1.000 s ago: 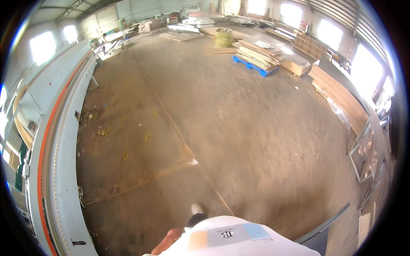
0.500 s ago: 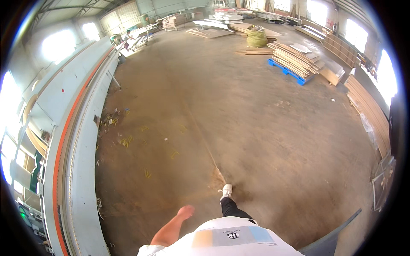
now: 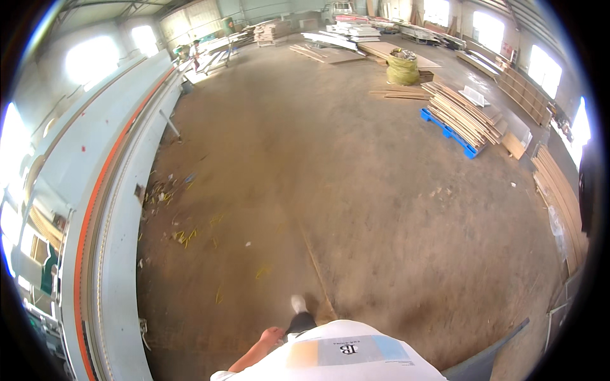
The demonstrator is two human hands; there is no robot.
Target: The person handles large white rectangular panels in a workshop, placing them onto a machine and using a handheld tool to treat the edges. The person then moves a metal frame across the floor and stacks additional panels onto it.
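Observation:
My left hand (image 3: 273, 334) hangs low beside my body, next to my dark trouser leg (image 3: 301, 322). Its fingers are small and blurred, so whether they are curled or apart does not show, and I make out no object in it. My right hand is out of view. A white shoe (image 3: 298, 303) steps forward on the brown floor (image 3: 356, 235). The front of my white shirt (image 3: 343, 355) fills the bottom middle.
A long pale machine (image 3: 117, 254) with an orange strip runs along the left. Yellow scraps (image 3: 184, 238) litter the floor beside it. Ahead right, boards (image 3: 460, 111) lie on a blue pallet (image 3: 448, 132) near a yellow-green sack (image 3: 402, 68). A grey panel edge (image 3: 492, 352) juts in at lower right.
I have moved forward: the pallet and sack appear closer and further right. The forward foot now shows left of the floor line, and my left hand sits lower, nearer my body.

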